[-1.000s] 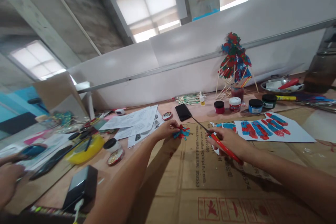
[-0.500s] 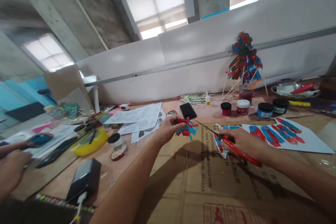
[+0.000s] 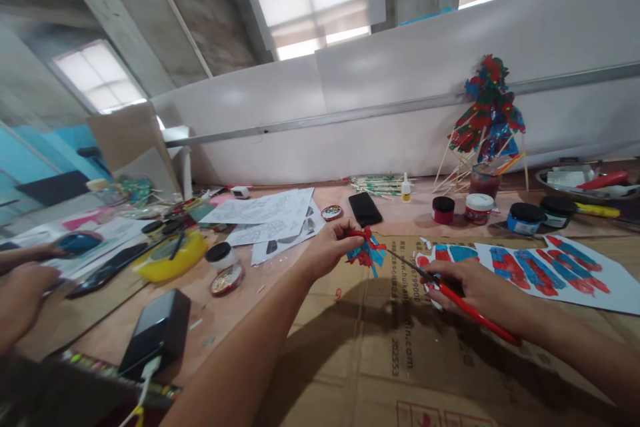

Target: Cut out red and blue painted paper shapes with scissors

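- Pinching a red and blue paper piece (image 3: 367, 257) in the left hand (image 3: 330, 250), over the far part of the cardboard (image 3: 335, 373), near the black phone (image 3: 365, 209)
- Held by one end, probably to leave the loose strips poking out free on the scissors' side
- Left thumb and pointing finger pressed together on the paper, with the other fingers partly hidden
- Holding the red scissors (image 3: 475, 312) in the right hand (image 3: 470, 283), fingers wrapped around the handles
- Blades aimed left at the paper piece, likely to line up with the strips; tip just beside the paper, but can't tell if touching
- Can't tell either if a little gap is between the blades
- Left arm stretched forward from the bottom, wrist turned a bit to the right
- Right arm slanting in from the lower right, palm mostly down, knuckles up
- Painted paper sheet (image 3: 555, 273) flat by the right hand, maybe there for easy reach
- Small red scrap (image 3: 338, 295) on the cardboard, between both arms
- Paint jars (image 3: 479, 208) standing behind the sheet, perhaps to stay clear of the elbows
- Another person's hand (image 3: 23, 297) far left, blurry, well apart from the scissors
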Motion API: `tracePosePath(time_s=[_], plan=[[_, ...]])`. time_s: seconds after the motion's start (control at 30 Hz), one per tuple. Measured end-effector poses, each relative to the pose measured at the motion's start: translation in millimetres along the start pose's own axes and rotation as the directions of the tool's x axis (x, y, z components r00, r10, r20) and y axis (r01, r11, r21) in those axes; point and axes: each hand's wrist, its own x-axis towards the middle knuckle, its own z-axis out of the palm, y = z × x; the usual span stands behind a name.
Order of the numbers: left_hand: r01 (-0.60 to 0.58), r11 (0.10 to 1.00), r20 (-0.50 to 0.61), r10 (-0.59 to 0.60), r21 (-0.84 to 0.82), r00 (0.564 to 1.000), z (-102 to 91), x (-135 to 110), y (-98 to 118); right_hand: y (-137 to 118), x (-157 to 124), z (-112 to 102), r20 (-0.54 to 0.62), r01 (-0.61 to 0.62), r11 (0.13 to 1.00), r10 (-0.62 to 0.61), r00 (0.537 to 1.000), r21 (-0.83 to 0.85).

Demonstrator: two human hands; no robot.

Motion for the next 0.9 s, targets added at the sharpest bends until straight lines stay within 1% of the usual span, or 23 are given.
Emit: tracePosePath(time_s=[0.17, 0.27, 0.4, 0.5, 0.6, 0.7, 0.8, 0.9], plan=[[-0.016, 0.998, -0.041, 0.019, 0.063, 0.999, 3.2, -1, 2, 1, -1, 0, 0.029, -0.046, 0.999, 0.045, 0.999, 0.017], [-0.014, 0.992, -0.061, 0.021, 0.124, 0.998, 5.5, -1, 3, 5, -1, 1, 0.012, -0.063, 0.998, 0.063, 0.998, 0.003], [0.016, 0.985, -0.027, -0.011, 0.173, 1.0, 9.0, -2, 5, 9, 0, 1, -0.041, -0.041, 0.999, 0.042, 0.998, 0.028], [0.032, 0.982, -0.008, -0.031, 0.184, 0.999, 10.1, -2, 6, 10, 0, 0, -0.029, -0.034, 0.999, 0.035, 0.999, 0.033], [0.03, 0.979, -0.037, -0.023, 0.202, 0.999, 9.9, -3, 7, 10, 0, -1, 0.004, -0.029, 1.0, 0.029, 1.0, -0.007], [0.031, 0.965, -0.068, -0.013, 0.26, 0.998, 9.4, -4, 9, 10, 1, -1, 0.015, -0.033, 0.997, 0.034, 0.999, -0.07], [0.032, 0.952, -0.085, -0.006, 0.305, 0.996, 9.5, -5, 12, 12, 1, 0, 0.023, -0.016, 0.997, 0.018, 1.0, -0.074], [0.027, 0.949, -0.084, -0.001, 0.314, 0.996, 10.1, -6, 14, 15, 0, 1, 0.014, -0.019, 0.997, 0.02, 1.0, -0.079]])
